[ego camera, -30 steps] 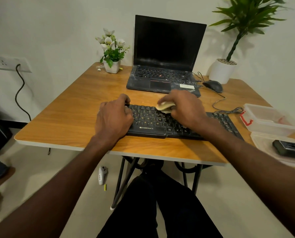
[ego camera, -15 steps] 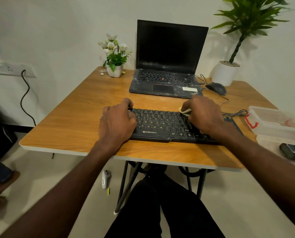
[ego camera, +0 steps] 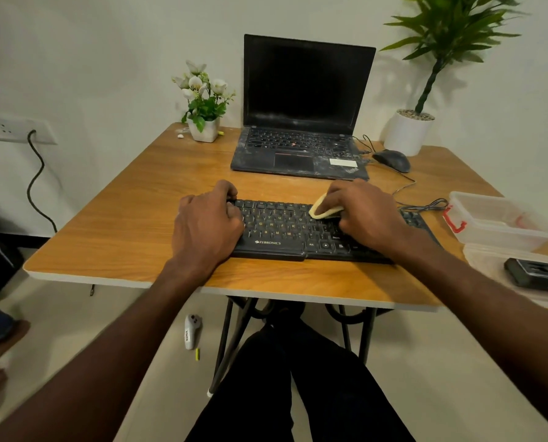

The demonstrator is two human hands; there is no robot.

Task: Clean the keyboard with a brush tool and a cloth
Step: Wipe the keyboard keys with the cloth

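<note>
The black keyboard [ego camera: 293, 232] lies at the centre of the frame on the wooden table [ego camera: 122, 224], under both my hands. My left hand [ego camera: 207, 226] curls its fingers over the keyboard's left end, gripping it. My right hand [ego camera: 366, 215] pinches a yellow cloth [ego camera: 322, 210] against the upper keys, right of centre.

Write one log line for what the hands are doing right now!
step: wiping keys | right hand: holds cloth on keyboard | left hand: steadies keyboard's left end
</note>
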